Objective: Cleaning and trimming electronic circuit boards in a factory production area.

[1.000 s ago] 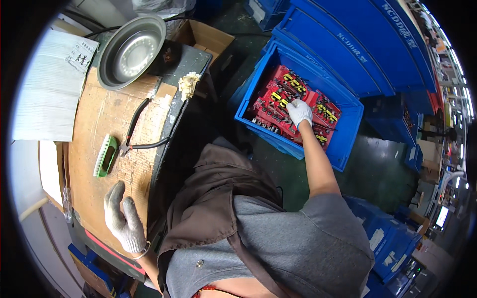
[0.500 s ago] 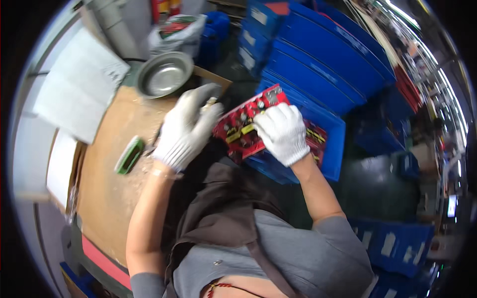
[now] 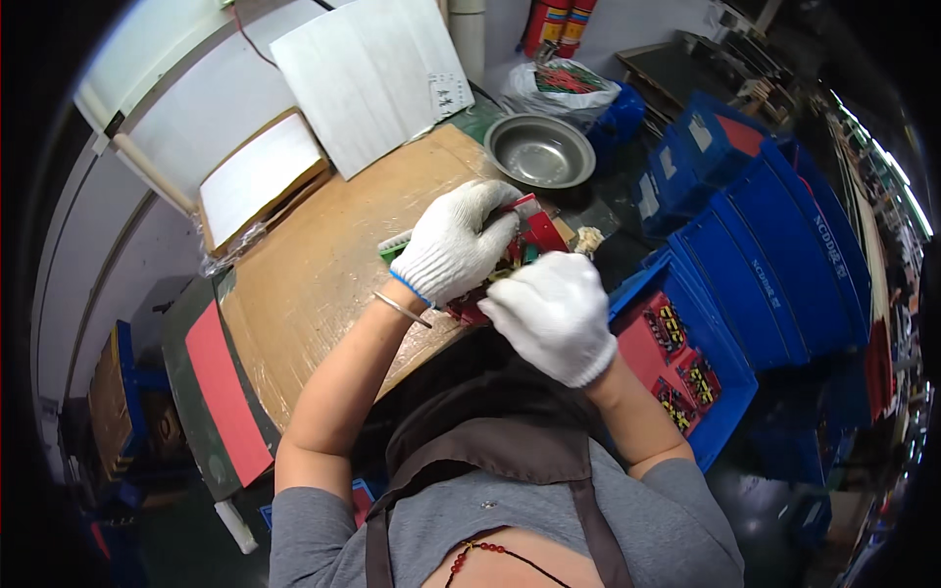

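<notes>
Both of my hands wear white knit gloves and meet over the near edge of a brown workbench (image 3: 323,284). My left hand (image 3: 454,245) and my right hand (image 3: 554,314) are closed together on a red circuit board (image 3: 534,233) with small parts on it. Most of the board is hidden under the gloves. A green part (image 3: 394,247) lies on the bench just behind my left hand. To my right, an open blue bin (image 3: 720,367) holds more red boards (image 3: 676,358).
A round metal bowl (image 3: 539,150) sits at the bench's far end. White sheets (image 3: 368,78) lean against the wall. Stacked blue crates (image 3: 774,235) fill the right side. A white bag (image 3: 562,83) lies behind the bowl. A red and dark panel (image 3: 223,392) sits at the bench's left.
My right hand lifted a red board out of the blue bin and brought it left to the bench. My left hand came off the bench and joined it on the board.
</notes>
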Action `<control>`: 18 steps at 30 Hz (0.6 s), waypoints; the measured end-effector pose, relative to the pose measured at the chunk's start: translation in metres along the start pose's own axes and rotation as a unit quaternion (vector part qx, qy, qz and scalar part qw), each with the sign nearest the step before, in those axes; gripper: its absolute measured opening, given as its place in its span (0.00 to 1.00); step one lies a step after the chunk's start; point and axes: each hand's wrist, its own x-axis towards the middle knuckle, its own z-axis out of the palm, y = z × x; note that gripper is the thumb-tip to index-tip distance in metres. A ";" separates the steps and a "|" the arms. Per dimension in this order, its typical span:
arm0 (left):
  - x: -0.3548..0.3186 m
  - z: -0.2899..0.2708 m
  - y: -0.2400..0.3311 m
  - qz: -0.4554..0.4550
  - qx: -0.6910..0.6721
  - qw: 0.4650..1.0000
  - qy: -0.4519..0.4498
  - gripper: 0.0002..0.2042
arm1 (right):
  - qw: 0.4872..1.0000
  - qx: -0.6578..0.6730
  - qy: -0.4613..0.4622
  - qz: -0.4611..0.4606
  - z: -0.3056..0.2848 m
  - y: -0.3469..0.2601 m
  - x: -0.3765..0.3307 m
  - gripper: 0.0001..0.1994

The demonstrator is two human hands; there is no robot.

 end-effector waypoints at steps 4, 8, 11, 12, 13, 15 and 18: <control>-0.011 -0.018 -0.006 0.010 0.003 0.999 0.033 0.13 | 0.995 -0.021 0.068 0.065 -0.027 0.013 0.012 0.11; -0.010 -0.018 -0.001 0.030 0.024 0.998 0.051 0.12 | 0.991 -0.055 0.077 0.099 -0.022 0.037 0.022 0.17; -0.005 -0.018 0.006 0.040 0.049 0.996 0.059 0.12 | 0.989 -0.088 0.080 0.082 -0.011 0.043 0.036 0.17; -0.003 -0.019 0.009 0.038 0.050 0.996 0.060 0.12 | 0.989 -0.101 0.078 0.075 -0.007 0.047 0.038 0.14; -0.002 -0.017 0.010 0.039 0.050 0.996 0.060 0.12 | 0.989 -0.103 0.079 0.075 -0.004 0.050 0.039 0.14; -0.001 -0.015 0.008 0.046 0.054 0.995 0.067 0.12 | 0.991 -0.106 0.054 0.057 0.003 0.054 0.039 0.12; -0.001 -0.013 0.004 0.057 0.079 0.993 0.064 0.11 | 0.990 -0.116 0.059 0.046 0.007 0.057 0.041 0.09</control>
